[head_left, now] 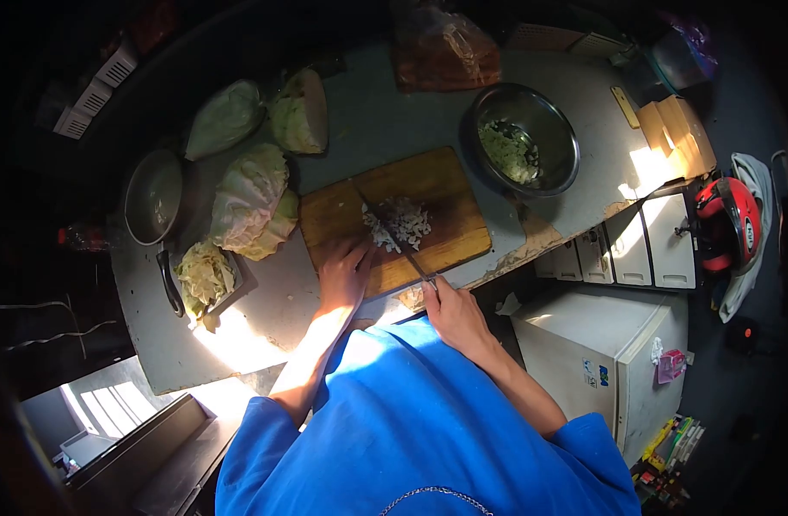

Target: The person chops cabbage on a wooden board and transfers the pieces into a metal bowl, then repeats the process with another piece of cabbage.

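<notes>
My right hand [454, 313] is wrapped round the handle of a knife [399, 243], whose dark blade slants up and left across the wooden cutting board [458, 199]. Finely chopped pale cabbage [408, 222] lies on both sides of the blade. My left hand [344, 270] rests on the board's near left part, fingers stretched toward the chopped pieces, with nothing seen in it. Right of the board stands a metal bowl [567, 163] with chopped cabbage [507, 153] inside. A large piece of cabbage [250, 198] sits left of the board.
Further left are a frying pan [154, 196] and a heap of cabbage leaves [206, 277]. Behind lie a cut cabbage [301, 112], a wrapped cabbage [227, 119] and a plastic bag [445, 56]. Cardboard [682, 133] stands at the right end. Below right is a white fridge [583, 331].
</notes>
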`<state>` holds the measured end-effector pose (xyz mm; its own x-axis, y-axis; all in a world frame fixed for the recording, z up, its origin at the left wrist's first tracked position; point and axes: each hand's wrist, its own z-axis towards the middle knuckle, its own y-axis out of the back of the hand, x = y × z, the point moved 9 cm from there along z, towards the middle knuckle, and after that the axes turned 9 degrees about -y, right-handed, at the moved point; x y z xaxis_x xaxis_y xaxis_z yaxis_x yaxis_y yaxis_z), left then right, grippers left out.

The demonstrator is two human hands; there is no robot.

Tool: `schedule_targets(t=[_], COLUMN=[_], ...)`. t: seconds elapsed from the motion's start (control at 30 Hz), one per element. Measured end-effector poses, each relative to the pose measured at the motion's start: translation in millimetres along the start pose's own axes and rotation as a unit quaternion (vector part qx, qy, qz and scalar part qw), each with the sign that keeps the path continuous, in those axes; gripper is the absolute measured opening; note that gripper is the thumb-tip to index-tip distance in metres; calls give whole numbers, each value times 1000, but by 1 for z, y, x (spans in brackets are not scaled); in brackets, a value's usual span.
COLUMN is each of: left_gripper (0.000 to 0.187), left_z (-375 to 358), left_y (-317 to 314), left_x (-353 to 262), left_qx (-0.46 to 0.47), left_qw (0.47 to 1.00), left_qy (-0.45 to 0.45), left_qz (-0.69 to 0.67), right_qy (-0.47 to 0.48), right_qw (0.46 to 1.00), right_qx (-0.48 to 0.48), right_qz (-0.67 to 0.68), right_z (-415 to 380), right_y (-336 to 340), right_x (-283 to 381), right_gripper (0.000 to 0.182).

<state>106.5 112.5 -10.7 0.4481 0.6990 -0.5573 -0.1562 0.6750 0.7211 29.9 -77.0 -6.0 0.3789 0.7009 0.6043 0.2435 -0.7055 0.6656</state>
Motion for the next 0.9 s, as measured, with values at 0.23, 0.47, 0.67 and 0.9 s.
schedule_targets(t=[0.23,0.47,0.67,0.9], left_gripper=[16,14,13,13], left_z=[2,-1,0,3], left_y=[5,5,2,10], left_x=[1,2,4,0], left_qx=[-2,-12,-2,-18], left_qw=[1000,1000,1000,999], left_qy=[14,-1,8,34], left_qz=[-8,14,-2,-6], right_qy=[0,-20,-10,6], right_qw=[998,999,1000,1000], right_qx=[-37,19,-9,-23], right_qz=[-54,-16,-25,16], right_z=[5,3,2,3], right_y=[-8,-3,-15,2], right_x=[-5,1,-6,-3], right_gripper=[38,34,37,38])
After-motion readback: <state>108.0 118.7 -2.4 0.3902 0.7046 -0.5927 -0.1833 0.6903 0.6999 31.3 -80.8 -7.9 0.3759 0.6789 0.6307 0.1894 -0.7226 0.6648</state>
